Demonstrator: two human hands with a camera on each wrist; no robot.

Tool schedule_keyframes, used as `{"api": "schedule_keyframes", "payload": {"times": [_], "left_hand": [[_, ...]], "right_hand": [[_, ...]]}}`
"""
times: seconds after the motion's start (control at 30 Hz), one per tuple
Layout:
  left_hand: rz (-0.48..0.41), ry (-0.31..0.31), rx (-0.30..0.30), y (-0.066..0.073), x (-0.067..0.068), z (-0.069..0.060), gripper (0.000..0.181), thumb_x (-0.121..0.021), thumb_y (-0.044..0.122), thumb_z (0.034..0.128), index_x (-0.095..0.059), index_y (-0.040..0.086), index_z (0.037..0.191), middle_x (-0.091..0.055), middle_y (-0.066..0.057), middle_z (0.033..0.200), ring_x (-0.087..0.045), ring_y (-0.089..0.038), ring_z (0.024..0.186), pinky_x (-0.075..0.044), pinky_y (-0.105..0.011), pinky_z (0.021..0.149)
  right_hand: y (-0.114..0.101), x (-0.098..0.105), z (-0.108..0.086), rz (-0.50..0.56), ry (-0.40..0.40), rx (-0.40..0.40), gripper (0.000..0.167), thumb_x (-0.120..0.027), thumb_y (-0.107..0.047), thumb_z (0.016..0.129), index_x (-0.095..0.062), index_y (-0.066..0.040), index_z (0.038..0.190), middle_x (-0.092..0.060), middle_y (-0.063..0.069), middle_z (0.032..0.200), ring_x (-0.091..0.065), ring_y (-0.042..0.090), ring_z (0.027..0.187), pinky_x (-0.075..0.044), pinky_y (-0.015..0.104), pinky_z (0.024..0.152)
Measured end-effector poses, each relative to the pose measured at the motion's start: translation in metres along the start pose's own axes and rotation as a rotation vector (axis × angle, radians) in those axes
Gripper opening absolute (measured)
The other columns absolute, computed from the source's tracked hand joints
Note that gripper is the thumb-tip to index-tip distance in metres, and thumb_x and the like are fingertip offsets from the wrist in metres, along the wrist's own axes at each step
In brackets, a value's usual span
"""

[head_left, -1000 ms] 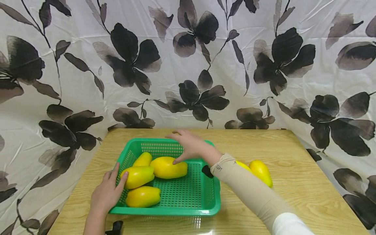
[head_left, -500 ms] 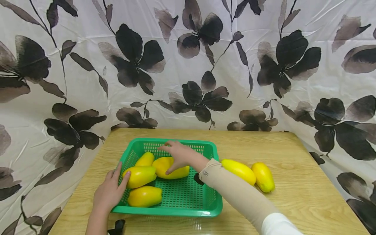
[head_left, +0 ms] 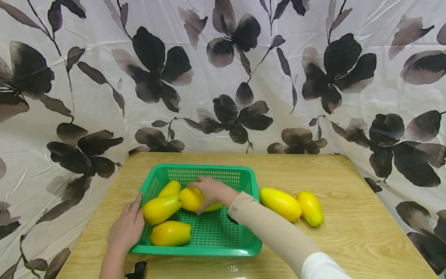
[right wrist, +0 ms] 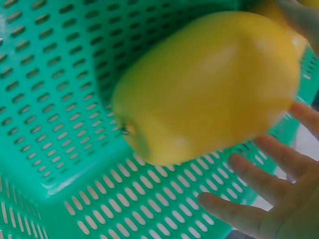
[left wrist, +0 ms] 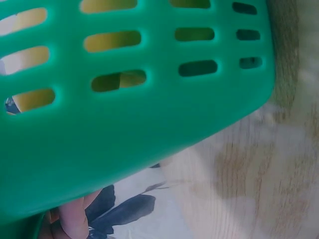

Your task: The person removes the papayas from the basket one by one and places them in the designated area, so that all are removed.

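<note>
In the head view a green plastic basket (head_left: 195, 252) holds several yellow papayas. My right hand (head_left: 213, 190) is over the papaya (head_left: 191, 198) at the basket's back middle, thumb on the near side and fingers on the far side. In the right wrist view, spread, fairly straight fingers (right wrist: 271, 186) lie along that papaya's side, some of them apart from it. My left hand (head_left: 126, 225) grips the basket's left rim; its fingertips (left wrist: 75, 219) show below the rim in the left wrist view. Close to it lie a papaya (head_left: 161, 209) and another papaya (head_left: 170, 233) in front.
A smaller papaya (head_left: 170, 188) lies in the basket's back left corner. Outside on the right, two papayas (head_left: 280, 204) rest side by side on the wooden table (head_left: 355, 232). Floral cloth (head_left: 223, 77) hangs behind and at both sides.
My right hand has come down and forward onto the back middle papaya. The left thumb has moved off the left papaya, whose right end has tilted away from me.
</note>
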State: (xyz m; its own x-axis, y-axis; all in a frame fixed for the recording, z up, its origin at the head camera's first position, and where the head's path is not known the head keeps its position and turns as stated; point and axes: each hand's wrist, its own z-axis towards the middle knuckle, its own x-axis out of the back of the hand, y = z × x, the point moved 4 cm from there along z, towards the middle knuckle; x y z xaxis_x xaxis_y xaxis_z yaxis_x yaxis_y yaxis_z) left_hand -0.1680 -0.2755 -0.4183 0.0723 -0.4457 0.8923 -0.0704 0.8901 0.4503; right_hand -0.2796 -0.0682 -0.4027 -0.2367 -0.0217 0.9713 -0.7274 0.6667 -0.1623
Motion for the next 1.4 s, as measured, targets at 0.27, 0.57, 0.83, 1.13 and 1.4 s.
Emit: {"api": "schedule_keyframes", "payload": {"times": [0.27,0.57,0.83,1.13,1.4], "left_hand": [[0.008,-0.012,-0.006,-0.004,-0.003,0.001,0.066,-0.036,0.008,0.0855,-0.013,0.005,0.147,-0.031,-0.031,0.133,-0.05,-0.027,0.058,-0.038,-0.034,0.047],[0.001,0.001,-0.027,-0.003,-0.002,-0.001,0.079,-0.047,-0.002,0.0761,-0.012,0.005,0.147,-0.03,-0.032,0.132,-0.038,-0.018,0.047,-0.032,-0.031,0.042],[0.01,0.006,-0.027,-0.002,-0.002,0.0,0.08,-0.048,-0.003,0.0769,-0.012,0.005,0.147,-0.031,-0.032,0.132,-0.039,-0.019,0.048,-0.032,-0.031,0.042],[0.018,-0.007,-0.005,-0.003,-0.004,-0.001,0.08,-0.047,-0.002,0.0776,-0.009,0.008,0.148,-0.029,-0.031,0.133,-0.037,-0.019,0.045,-0.032,-0.031,0.041],[0.032,-0.006,-0.002,-0.003,-0.005,0.0,0.08,-0.046,-0.001,0.0772,-0.009,0.006,0.147,-0.028,-0.033,0.133,-0.039,-0.019,0.047,-0.032,-0.031,0.041]], "right_hand": [[0.003,-0.015,0.006,0.045,-0.02,-0.059,0.098,-0.082,-0.042,0.062,-0.03,-0.025,0.143,-0.041,0.008,0.134,-0.045,0.026,0.116,-0.042,0.037,0.091],[-0.001,-0.026,0.017,-0.031,-0.047,-0.096,0.103,-0.081,-0.042,0.062,-0.021,-0.036,0.145,-0.041,0.006,0.13,-0.048,0.025,0.106,-0.047,0.041,0.079],[0.001,-0.031,0.021,-0.047,-0.038,-0.135,0.1,-0.082,-0.039,0.061,-0.024,-0.039,0.142,-0.041,0.005,0.128,-0.048,0.024,0.106,-0.047,0.043,0.077],[0.003,-0.027,0.016,-0.026,-0.057,-0.112,0.096,-0.081,-0.036,0.064,-0.026,-0.037,0.142,-0.041,0.006,0.129,-0.049,0.025,0.107,-0.048,0.041,0.078],[0.001,-0.012,0.011,-0.011,-0.051,-0.065,0.095,-0.082,-0.032,0.064,-0.028,-0.033,0.142,-0.043,0.007,0.127,-0.05,0.024,0.104,-0.047,0.036,0.079]]}}
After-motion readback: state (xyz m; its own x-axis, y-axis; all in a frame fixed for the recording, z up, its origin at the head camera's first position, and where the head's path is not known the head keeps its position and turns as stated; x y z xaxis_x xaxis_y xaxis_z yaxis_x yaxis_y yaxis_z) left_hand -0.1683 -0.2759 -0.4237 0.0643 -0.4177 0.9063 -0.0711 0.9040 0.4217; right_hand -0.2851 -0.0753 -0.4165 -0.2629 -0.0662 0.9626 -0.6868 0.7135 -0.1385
